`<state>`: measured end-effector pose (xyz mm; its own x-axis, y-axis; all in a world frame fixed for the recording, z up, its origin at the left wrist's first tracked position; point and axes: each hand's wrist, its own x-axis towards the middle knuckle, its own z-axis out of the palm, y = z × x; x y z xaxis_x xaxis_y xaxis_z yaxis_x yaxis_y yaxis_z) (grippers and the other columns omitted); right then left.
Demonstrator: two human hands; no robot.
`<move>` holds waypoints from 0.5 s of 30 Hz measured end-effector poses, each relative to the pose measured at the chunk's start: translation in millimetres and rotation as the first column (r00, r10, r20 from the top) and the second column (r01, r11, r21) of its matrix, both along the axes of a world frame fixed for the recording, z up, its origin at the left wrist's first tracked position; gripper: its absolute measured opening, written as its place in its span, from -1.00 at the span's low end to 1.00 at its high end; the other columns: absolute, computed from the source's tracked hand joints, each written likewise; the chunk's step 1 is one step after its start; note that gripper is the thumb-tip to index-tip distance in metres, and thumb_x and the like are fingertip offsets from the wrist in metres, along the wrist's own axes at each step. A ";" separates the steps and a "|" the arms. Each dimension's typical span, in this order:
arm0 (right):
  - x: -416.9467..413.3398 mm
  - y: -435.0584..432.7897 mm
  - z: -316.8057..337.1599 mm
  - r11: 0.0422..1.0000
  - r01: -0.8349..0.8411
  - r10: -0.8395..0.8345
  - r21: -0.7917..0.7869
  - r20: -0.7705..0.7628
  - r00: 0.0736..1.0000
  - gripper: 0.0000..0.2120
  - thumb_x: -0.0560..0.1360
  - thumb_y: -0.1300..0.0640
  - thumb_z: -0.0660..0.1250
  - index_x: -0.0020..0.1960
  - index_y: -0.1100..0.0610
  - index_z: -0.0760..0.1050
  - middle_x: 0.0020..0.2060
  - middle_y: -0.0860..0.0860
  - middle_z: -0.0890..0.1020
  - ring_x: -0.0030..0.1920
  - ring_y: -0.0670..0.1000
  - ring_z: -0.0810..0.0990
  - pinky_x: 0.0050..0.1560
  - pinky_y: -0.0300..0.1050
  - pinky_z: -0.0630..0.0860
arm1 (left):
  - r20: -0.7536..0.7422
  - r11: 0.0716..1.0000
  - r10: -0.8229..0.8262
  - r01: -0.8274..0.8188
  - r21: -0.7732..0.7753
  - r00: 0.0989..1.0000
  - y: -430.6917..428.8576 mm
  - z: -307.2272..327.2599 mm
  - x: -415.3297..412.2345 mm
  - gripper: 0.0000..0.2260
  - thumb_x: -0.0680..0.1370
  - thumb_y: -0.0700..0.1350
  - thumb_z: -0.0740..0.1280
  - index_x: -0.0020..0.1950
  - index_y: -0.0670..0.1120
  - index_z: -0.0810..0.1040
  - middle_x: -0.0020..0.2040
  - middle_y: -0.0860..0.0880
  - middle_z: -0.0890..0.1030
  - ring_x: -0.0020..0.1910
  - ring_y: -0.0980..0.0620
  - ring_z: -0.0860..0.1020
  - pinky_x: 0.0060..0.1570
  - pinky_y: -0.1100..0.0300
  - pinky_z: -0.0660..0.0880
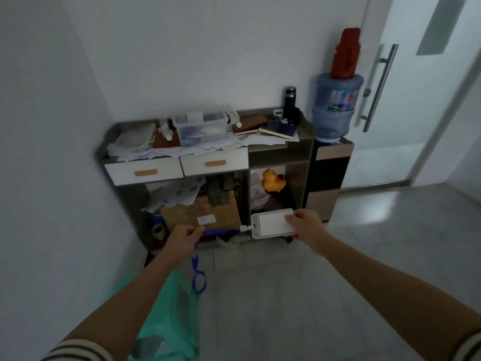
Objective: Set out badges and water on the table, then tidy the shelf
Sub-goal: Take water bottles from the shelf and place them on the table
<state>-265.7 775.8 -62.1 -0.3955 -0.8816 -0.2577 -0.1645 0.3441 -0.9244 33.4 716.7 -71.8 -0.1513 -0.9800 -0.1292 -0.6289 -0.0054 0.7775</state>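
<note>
Head view shows you at an early point of the task, as I judge it. Your right hand [305, 225] grips the white badge holder [272, 224] by its right end, and your left hand [186, 238] pinches the blue lanyard [221, 231]. The lanyard is stretched between both hands, and its loop hangs down at 6 o'clock from the left hand. The badge is in the air in front of the shelf [279, 149], not on a table; no table is in sight.

Water is not set out either: the big water jug [335, 108] stands at 1 o'clock on its dispenser [328, 178]. The shelf at 12 o'clock is not tidied. Loose papers [182, 151], books [278, 128] and a clear box [201, 127] crowd its top, and a yellow duck [273, 181] sits in the right compartment.

The floor [286, 295] is grey tile, the walls [182, 48] are white, and a glass door [416, 100] is at 2 o'clock.
</note>
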 end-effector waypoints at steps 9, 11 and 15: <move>-30.9 -207.8 14.6 0.994 -0.041 0.035 -0.098 -0.056 0.998 -0.75 0.59 0.21 0.27 0.27 0.13 0.47 0.07 0.14 0.54 -0.17 0.00 0.56 -0.43 -0.25 0.49 | -0.305 0.973 0.221 -0.191 0.126 0.926 -204.2 38.2 -14.2 -0.60 0.57 0.02 0.33 -0.31 -0.27 0.55 -0.40 -0.26 0.53 -0.33 -0.20 0.54 -0.13 -0.04 0.54; -41.4 -256.6 11.1 0.992 -0.038 0.034 -0.120 -0.038 0.999 -0.74 0.58 0.21 0.29 0.27 0.13 0.48 0.10 0.15 0.54 -0.17 0.02 0.57 -0.50 -0.29 0.47 | -0.378 0.957 0.274 -0.211 0.200 0.884 -241.5 49.9 -23.2 -0.62 0.58 -0.01 0.33 -0.37 -0.18 0.42 -0.53 -0.11 0.39 -0.47 -0.11 0.42 -0.31 0.04 0.51; -62.1 -369.8 12.7 0.992 -0.043 0.040 -0.121 -0.029 0.999 -0.76 0.56 0.17 0.32 0.23 0.08 0.51 0.10 0.08 0.56 -0.05 0.02 0.57 -0.29 -0.16 0.51 | -0.493 0.941 0.286 -0.144 0.307 0.821 -328.3 71.2 -34.2 -0.63 0.60 0.02 0.28 -0.34 -0.12 0.34 -0.52 -0.02 0.22 -0.55 0.01 0.25 -0.48 0.15 0.30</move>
